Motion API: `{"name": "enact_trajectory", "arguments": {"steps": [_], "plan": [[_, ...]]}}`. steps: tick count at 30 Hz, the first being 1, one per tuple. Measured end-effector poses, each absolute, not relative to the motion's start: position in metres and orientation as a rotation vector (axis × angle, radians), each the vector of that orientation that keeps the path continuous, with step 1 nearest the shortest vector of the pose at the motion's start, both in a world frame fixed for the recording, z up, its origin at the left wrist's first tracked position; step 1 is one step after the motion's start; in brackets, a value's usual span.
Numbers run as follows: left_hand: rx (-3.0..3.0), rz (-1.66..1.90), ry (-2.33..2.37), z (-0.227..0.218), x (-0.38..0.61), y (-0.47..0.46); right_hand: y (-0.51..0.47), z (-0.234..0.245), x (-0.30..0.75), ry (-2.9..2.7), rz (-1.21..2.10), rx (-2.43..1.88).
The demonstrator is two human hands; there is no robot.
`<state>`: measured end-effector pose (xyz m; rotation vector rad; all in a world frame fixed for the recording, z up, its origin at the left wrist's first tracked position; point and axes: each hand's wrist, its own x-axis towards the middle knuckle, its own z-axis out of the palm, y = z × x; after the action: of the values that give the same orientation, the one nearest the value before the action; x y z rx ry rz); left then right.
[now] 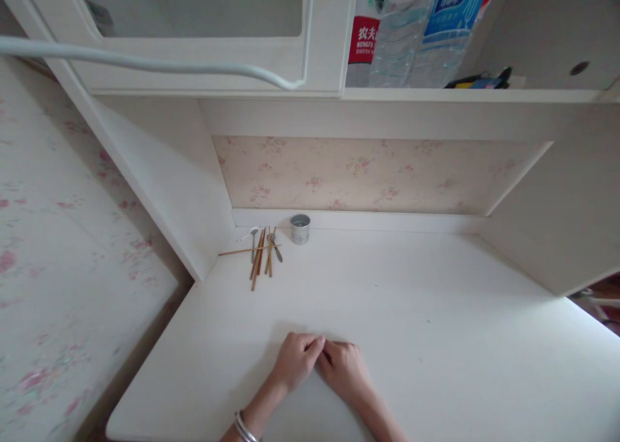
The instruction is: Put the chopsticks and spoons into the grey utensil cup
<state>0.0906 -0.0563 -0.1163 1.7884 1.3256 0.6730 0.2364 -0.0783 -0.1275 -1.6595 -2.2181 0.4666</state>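
Observation:
My left hand (296,358) and my right hand (345,366) rest on the white desk (436,364) near its front, both curled into loose fists. They touch each other at the thumbs, and nothing shows in either one. Beyond them, toward the back left, lie several wooden chopsticks (256,261), one of them crosswise over the rest. A grey metal spoon (252,242), a white spoon (252,231) and another dark metal utensil (277,251) lie among them. Just right of this group stands a grey perforated metal cup (300,230), upright with its mouth up.
Overhead is a white cabinet (217,64) with a glass-paned door and a pale cable (145,61) across it. Plastic-wrapped bottles (421,35) stand on the open shelf at right. White side panels (159,164) bound the desk, and flowered wallpaper covers the back.

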Motion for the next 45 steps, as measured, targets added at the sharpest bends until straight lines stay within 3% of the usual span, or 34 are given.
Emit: {"name": "enact_trajectory", "arguments": {"steps": [45], "plan": [[1.834, 0.652, 1.347, -0.1173, 0.0916, -0.0571, -0.0766, -0.1216, 0.2369, -2.208, 0.532, -1.705]]}}
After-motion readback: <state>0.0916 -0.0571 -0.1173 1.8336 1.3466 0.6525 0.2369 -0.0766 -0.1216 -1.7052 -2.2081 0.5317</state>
